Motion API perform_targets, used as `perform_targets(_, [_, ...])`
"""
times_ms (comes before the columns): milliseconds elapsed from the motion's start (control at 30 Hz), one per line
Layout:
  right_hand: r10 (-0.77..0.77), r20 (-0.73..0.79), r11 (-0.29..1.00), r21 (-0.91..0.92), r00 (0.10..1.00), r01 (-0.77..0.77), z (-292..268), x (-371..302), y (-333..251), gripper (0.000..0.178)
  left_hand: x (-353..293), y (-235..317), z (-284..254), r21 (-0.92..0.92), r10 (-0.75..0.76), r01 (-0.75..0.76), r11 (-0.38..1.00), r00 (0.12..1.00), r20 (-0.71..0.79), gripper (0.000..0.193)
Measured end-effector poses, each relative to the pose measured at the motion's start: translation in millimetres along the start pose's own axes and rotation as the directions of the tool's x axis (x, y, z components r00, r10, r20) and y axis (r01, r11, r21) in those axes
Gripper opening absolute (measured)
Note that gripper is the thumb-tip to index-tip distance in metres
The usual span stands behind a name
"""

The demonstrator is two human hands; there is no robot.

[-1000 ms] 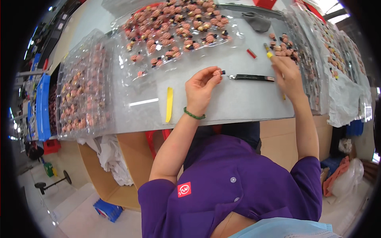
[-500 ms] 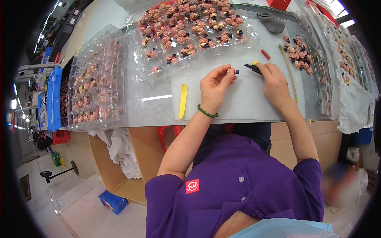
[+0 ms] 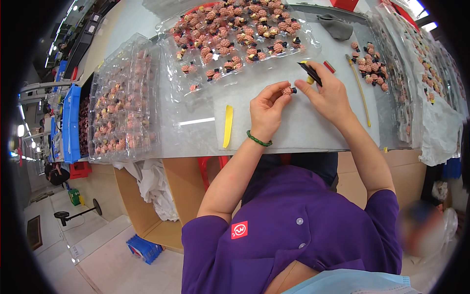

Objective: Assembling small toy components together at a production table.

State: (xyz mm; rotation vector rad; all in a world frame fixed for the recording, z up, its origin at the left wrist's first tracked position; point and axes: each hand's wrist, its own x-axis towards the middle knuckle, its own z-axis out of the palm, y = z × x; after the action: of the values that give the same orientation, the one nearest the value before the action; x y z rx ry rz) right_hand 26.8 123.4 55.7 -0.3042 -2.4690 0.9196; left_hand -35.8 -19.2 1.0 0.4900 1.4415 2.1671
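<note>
My left hand [image 3: 266, 112], with a green beaded bracelet at the wrist, pinches a small pink knobbly figurine [image 3: 287, 91] between thumb and fingertips. The figurine's dark end points right, toward my right thumb. My right hand [image 3: 334, 100] is closed on a slim black pointed tool [image 3: 311, 73] that slants up and to the left; its exact kind is hard to make out. Something yellow shows at a fingertip of that hand. Only a small gap separates my right thumb from the figurine, and both hands are above the pale work mat [image 3: 303, 132].
A clear tray [image 3: 171, 73] full of pink figurines lies at the back, with stacked trays [image 3: 125, 103] to the left. A yellow strip [image 3: 228, 126] is left of my hands. Rightward lie a thin stick [image 3: 360, 90], loose figurines [image 3: 373, 68] and a grey cloth [image 3: 335, 27].
My right hand has moved left toward the figurine, and the black tool now tilts more upward, its tip raised. My left hand keeps its pinch on the figurine, almost in place.
</note>
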Motion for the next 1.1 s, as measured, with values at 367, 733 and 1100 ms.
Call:
perform_targets(367, [0.016,-0.135,0.989,-0.143,0.991,-0.036,-4,-2,18,0.032,-1,4,0,-0.042,-0.035,0.033,0.999,0.999,-0.032,0.027])
perform_targets(733, [-0.403,-0.037,0.895,-0.226,0.914,0.385,6,-2,28,0.019,3,1,1,-0.037,-0.06,0.058,0.998,0.997,-0.041,0.03])
perform_targets(1100, [-0.444,-0.042,0.874,-0.24,0.895,0.422,12,-13,28,0.024,0,0,5,0.02,-0.021,0.023,1.0,0.995,-0.098,0.026])
